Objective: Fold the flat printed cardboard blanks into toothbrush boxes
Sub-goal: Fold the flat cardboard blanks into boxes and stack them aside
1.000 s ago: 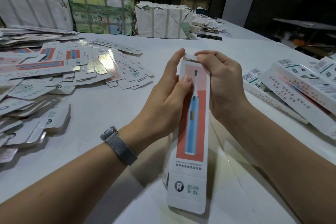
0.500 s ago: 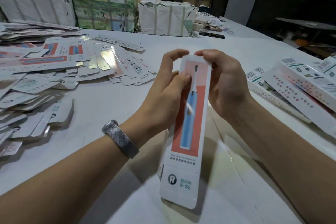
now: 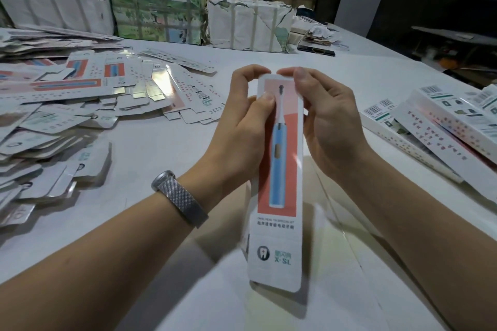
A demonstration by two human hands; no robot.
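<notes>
flat blanks (image 3: 80, 99) left, folded boxes (image 3: 441, 126) right.

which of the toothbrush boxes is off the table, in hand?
The box showing the blue toothbrush, gripped by both hands; the finished boxes at right lie on the table.

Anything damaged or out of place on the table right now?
The paper-wrapped bundle at the back is torn open along its top and right side. The flat blanks lie in a loose, sprawling heap rather than a stack. The box held by both hands looks undamaged.
</notes>
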